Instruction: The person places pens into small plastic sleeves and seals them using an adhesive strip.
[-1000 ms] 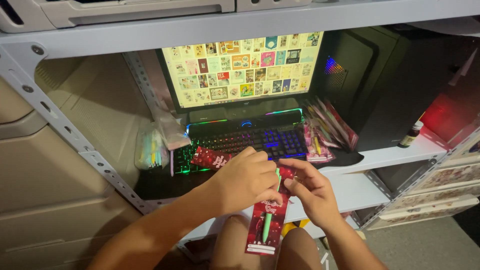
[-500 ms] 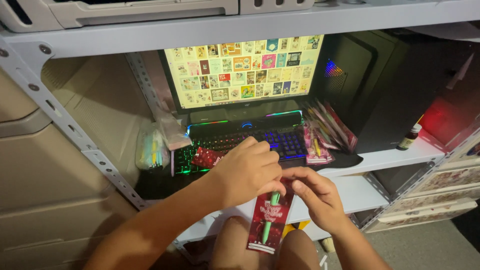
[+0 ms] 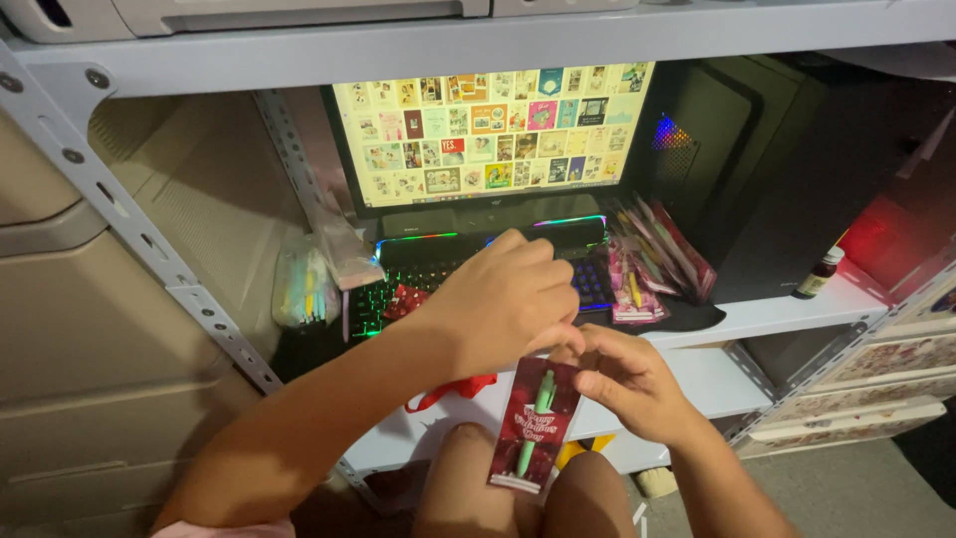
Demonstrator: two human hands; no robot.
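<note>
Card (image 3: 535, 426) with green pen (image 3: 537, 410) pinched at top by right hand (image 3: 629, 384) and left hand (image 3: 501, 299), probably steadying it; near keyboard (image 3: 478, 271).

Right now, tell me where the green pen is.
In the head view, the green pen lies on a dark red card, low and centre above the knees, held at its top by the left hand and right hand.

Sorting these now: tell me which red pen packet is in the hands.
The red packet with the green pen, held over the knees by both hands; the other packets lean beside the keyboard on the shelf.
</note>
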